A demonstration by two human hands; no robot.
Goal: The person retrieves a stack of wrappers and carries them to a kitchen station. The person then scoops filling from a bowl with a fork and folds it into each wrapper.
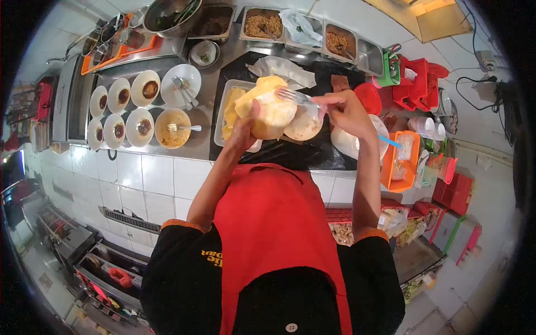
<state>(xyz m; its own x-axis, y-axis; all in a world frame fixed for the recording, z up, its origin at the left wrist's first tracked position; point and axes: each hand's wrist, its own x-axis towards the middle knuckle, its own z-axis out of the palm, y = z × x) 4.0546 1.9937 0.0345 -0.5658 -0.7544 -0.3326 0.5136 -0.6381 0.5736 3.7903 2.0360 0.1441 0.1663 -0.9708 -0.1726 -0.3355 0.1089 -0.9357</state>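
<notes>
My left hand point(243, 131) is closed around the near side of a pale yellow, rounded thing point(273, 117) with a flat yellow sheet at its upper left. I cannot make out exactly what it is. My right hand point(347, 113) grips a metal fork point(296, 97), whose tines touch or overlap its upper right side. Just below the fork sits a whitish round bowl or lump point(304, 125), partly covered. Yellow sheets point(229, 114) lie in a clear plastic tray point(256, 147) beside and beneath my left hand. A white plastic bag point(346, 140) is near my right wrist.
Several white bowls with dark sauce point(139, 128) stand at left, beside a bowl holding a fork point(173, 137) and a plate with cutlery point(181, 78). Steel food pans point(262, 25) line the back. Red baskets point(419, 84) and an orange tray point(402, 162) are at right.
</notes>
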